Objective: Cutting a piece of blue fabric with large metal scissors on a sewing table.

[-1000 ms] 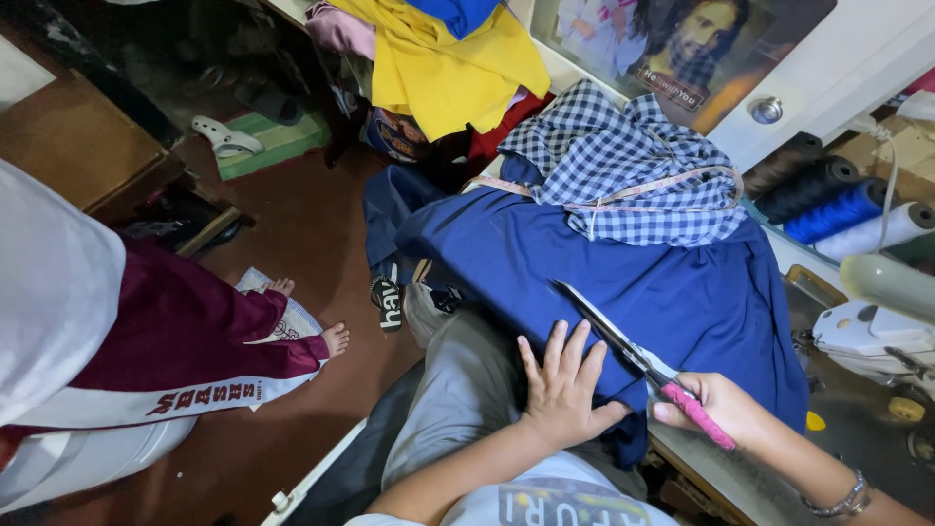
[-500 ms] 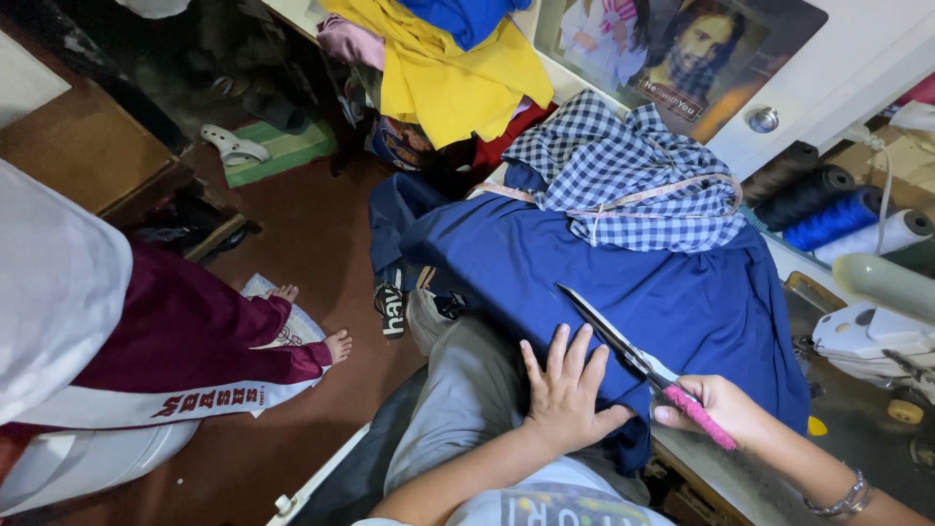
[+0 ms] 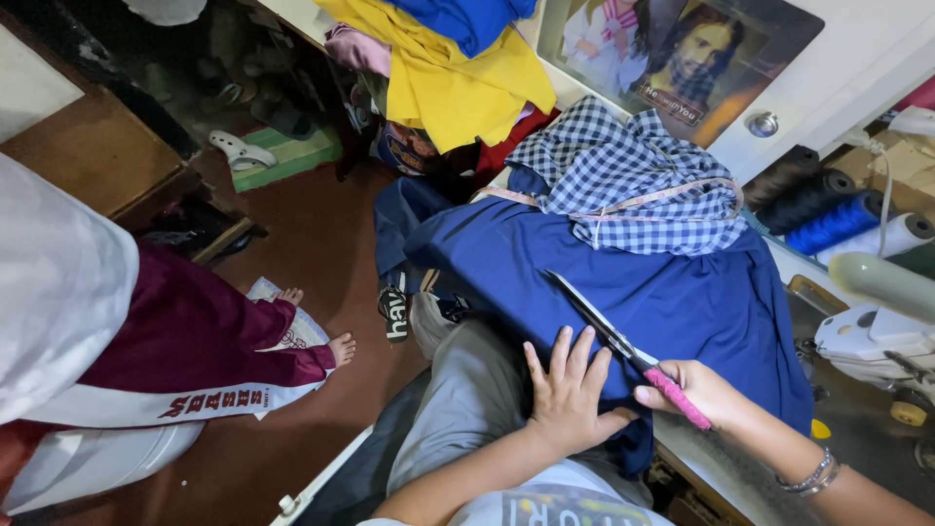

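Head view: left hand (image 3: 568,394) lies spread flat on blue cloth (image 3: 672,292); right hand (image 3: 703,390) grips pink-handled scissors (image 3: 623,346).

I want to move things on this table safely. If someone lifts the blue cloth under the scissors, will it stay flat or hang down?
The blue cloth likely hangs limp: it already drapes over the table edge in soft folds. It probably slides easily, since the left hand presses it flat beside the scissors.

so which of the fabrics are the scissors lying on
The plain dark blue fabric, spread flat under the left hand. The checked fabric lies farther back on top of it, and the yellow fabric hangs behind; the scissors touch neither.
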